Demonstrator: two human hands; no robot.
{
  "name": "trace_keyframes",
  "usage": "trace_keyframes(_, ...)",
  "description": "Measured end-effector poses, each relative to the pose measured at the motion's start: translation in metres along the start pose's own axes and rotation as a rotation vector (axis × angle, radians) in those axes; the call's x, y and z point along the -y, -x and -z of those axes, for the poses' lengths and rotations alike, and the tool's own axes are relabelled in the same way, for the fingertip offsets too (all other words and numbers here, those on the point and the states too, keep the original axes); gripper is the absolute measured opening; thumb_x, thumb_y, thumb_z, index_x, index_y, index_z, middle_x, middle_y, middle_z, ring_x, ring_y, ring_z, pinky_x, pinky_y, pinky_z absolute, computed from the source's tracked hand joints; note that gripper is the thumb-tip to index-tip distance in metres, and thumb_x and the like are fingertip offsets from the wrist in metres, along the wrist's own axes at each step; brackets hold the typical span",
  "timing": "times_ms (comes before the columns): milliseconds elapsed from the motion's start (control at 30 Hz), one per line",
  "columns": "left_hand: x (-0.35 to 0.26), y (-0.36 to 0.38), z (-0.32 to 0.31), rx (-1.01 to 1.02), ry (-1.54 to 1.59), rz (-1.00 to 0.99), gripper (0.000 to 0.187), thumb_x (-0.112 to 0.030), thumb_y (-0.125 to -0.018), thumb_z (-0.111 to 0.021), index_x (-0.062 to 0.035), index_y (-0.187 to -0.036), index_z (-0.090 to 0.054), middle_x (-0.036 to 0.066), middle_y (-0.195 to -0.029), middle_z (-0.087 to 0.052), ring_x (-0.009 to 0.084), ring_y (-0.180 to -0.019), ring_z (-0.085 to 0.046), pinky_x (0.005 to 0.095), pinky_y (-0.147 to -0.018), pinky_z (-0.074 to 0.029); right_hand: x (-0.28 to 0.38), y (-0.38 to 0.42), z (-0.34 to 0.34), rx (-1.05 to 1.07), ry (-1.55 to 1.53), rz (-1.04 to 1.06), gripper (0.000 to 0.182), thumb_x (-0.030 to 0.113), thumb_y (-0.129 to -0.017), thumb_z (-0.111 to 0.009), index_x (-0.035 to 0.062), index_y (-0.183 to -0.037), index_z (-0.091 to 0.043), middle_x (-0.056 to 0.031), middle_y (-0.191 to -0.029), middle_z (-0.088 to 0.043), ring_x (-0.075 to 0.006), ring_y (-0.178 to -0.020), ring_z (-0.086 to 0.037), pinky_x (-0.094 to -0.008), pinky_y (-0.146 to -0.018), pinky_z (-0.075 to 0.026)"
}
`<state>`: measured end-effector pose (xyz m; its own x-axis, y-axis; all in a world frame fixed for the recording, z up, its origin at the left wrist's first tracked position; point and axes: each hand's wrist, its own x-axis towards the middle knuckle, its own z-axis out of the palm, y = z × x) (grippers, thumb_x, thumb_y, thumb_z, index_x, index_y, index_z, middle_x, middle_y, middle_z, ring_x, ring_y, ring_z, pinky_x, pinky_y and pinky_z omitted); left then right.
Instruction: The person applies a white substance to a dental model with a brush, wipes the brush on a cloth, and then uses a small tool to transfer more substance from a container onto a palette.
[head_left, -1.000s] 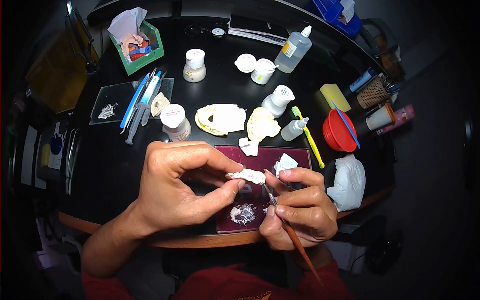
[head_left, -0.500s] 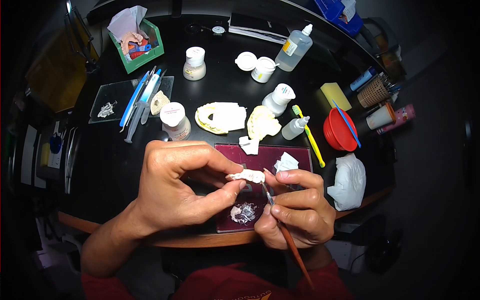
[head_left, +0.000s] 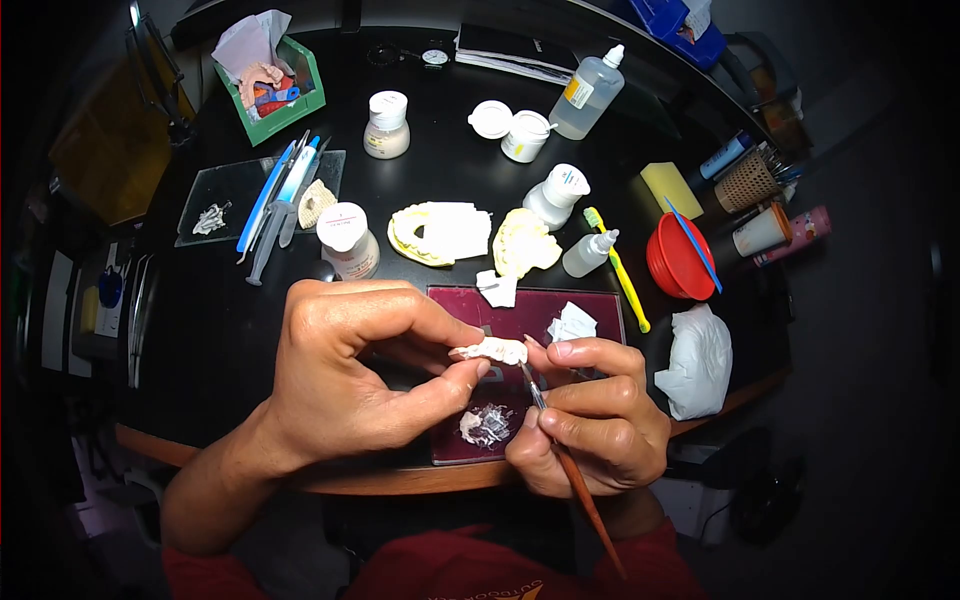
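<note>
Between the thumb and fingers of my left hand is a small whitish dental bridge, its lumpy row facing up. My right hand grips a thin brush with a reddish-brown wooden handle and metal ferrule. The brush tip meets the right end of the bridge; whether it touches is too small to tell. Beneath both hands lies a dark red glass slab, with a smear of pale paste near its front and a crumpled white tissue at its right.
Yellowish dental casts and a powder jar stand just beyond the slab. A yellow toothbrush, a red bowl and a wad of white tissue are to the right. Tweezers and a syringe rest at left.
Both hands stay almost in place, the bridge and brush with them. The whole view shifts very slightly; nothing is taken up or let go.
</note>
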<state>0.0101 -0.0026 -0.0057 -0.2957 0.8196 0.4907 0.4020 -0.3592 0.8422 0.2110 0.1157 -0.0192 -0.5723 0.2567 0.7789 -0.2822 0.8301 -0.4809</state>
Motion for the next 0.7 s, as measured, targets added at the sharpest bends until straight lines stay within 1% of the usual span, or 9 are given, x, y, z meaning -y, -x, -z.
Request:
trace_keyframes(233, -0.0001, 0.0007, 0.0001, -0.001, 0.012, 0.015, 0.017, 0.007, -0.076, -0.085, 0.0057, -0.092, -0.077, 0.017, -0.089, -0.078, 0.0169, -0.076, -0.078, 0.0243, -0.064, -0.063, 0.0008, -0.0006, -0.0002, -0.002, 0.003, -0.005, 0.026, 0.001, -0.077, -0.089, 0.0031, -0.091, -0.068, -0.0075, -0.088, -0.067, -0.0369, -0.104, -0.072, -0.0406, -0.079, -0.063)
trace_keyframes(533, 0.0015, 0.0002, -0.0006, 0.003, 0.040, 0.003, 0.017, 0.008, -0.077, -0.085, 0.0061, -0.092, -0.077, 0.018, -0.092, -0.078, 0.0181, -0.080, -0.079, 0.0258, -0.067, -0.064, 0.0025, -0.0015, 0.0023, -0.002, -0.022, -0.003, 0.025, 0.000, -0.077, -0.089, 0.0028, -0.090, -0.067, -0.0075, -0.088, -0.066, -0.0355, -0.104, -0.071, -0.0434, -0.088, -0.067)
trace_keyframes(633, 0.0017, 0.0004, -0.0007, 0.007, 0.040, 0.007, 0.016, 0.008, -0.078, -0.085, 0.0061, -0.092, -0.077, 0.019, -0.092, -0.078, 0.0183, -0.080, -0.079, 0.0261, -0.068, -0.064, 0.0028, -0.0010, 0.0027, -0.004, -0.016, -0.006, 0.025, 0.001, -0.077, -0.089, 0.0030, -0.090, -0.068, -0.0073, -0.087, -0.067, -0.0347, -0.105, -0.071, -0.0431, -0.087, -0.066)
trace_keyframes(700, 0.0019, 0.0004, -0.0010, 0.003, 0.042, 0.004, 0.016, 0.008, -0.078, -0.085, 0.0061, -0.092, -0.077, 0.019, -0.092, -0.078, 0.0183, -0.081, -0.079, 0.0260, -0.068, -0.064, 0.0009, -0.0012, 0.0032, 0.017, -0.003, 0.015, 0.025, -0.005, -0.076, -0.083, 0.0040, -0.093, -0.066, -0.0081, -0.087, -0.066, -0.0326, -0.105, -0.068, -0.0430, -0.086, -0.069)
